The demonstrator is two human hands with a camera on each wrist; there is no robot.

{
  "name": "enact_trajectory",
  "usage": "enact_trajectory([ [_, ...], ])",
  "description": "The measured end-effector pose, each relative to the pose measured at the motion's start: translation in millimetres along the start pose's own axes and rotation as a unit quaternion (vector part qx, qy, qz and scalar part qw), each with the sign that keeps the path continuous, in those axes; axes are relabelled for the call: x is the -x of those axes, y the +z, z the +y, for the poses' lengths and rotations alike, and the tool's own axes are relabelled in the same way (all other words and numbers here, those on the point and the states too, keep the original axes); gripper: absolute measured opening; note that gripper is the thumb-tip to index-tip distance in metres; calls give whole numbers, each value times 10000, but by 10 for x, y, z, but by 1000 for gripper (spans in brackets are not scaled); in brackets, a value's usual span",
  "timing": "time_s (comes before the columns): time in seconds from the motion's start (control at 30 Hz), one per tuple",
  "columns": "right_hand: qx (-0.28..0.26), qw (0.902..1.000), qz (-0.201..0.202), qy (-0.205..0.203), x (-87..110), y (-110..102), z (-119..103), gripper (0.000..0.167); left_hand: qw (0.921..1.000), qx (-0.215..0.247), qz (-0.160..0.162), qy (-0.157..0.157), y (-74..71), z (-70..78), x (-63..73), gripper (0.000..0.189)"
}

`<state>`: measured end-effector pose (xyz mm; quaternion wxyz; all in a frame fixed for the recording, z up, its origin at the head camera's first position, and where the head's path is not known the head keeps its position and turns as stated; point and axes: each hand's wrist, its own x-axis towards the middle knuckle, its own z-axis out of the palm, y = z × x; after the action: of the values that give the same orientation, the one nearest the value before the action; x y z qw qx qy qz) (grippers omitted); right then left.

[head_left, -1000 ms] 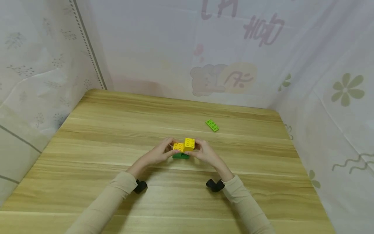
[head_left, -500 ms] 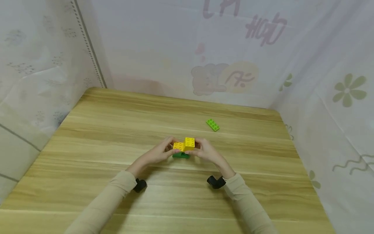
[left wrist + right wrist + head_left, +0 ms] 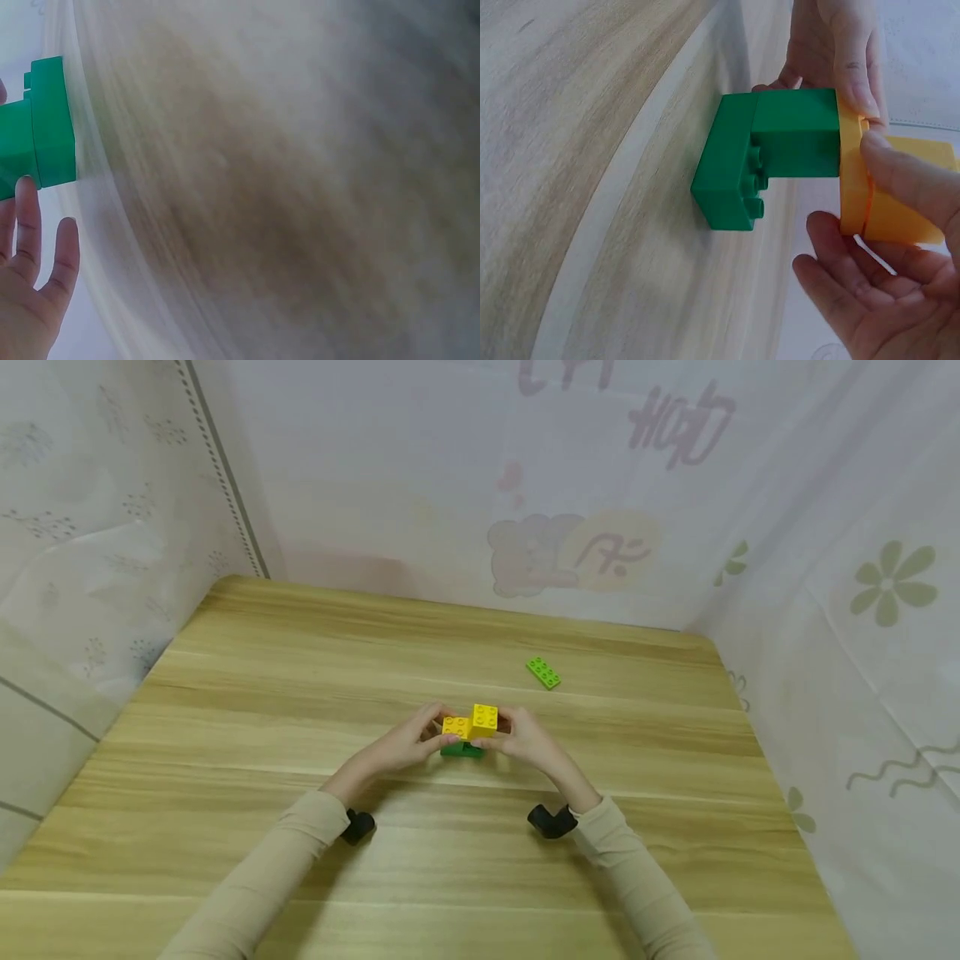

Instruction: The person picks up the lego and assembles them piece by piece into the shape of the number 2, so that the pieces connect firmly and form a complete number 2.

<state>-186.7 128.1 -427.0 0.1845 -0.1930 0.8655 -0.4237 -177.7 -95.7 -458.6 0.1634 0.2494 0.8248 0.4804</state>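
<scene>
A stack of toy building bricks stands between both hands in the head view. Its long dark green brick (image 3: 724, 161) is lowest, with a smaller green brick (image 3: 795, 131) on one end. A flat orange-yellow brick (image 3: 850, 187) sits above that and juts out to the right. The taller yellow brick (image 3: 485, 718) is on its right end. My left hand (image 3: 401, 747) grips the stack from the left, thumb at the flat brick and a fingertip at the green. From the right, my right hand (image 3: 528, 743) pinches the yellow brick and the flat brick's edge.
A light green studded brick (image 3: 543, 672) lies apart, farther back and to the right on the wooden table (image 3: 300, 643). Printed cloth (image 3: 420, 468) hangs behind the table and at its sides. Each wrist carries a black camera mount (image 3: 552, 822).
The whole head view has shifted slightly, so everything sits a little higher in it. Both hands keep their hold on the stack, and the bricks show no visible change in arrangement.
</scene>
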Motion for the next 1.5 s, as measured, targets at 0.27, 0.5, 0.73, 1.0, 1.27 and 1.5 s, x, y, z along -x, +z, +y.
enact_trajectory([
  [0.27, -192, 9998, 40, -27, 4, 37, 36, 47, 10000, 7, -6, -17, 2, -5, -10, 37],
  [0.5, -733, 9966, 246, -270, 11, 44, 59, 56, 10000, -15, 22, -34, 5, -1, -10, 38],
  [0.73, -681, 9958, 450, -420, 39, 35, 61, 48, 10000, 8, 13, -31, 15, 0, -15, 38],
  [1.0, -560, 9970, 386, -360, 30, 24, 36, 52, 9999, 105, 14, 42, 21, 21, -13, 36],
  [1.27, -428, 9983, 178, -344, 23, 3, 10, 49, 9999, 137, 56, 76, 40, 15, -16, 33],
  [1.5, -132, 9997, 159, -111, 1, -35, -57, 47, 9998, 175, 60, 21, 20, 30, -21, 34],
])
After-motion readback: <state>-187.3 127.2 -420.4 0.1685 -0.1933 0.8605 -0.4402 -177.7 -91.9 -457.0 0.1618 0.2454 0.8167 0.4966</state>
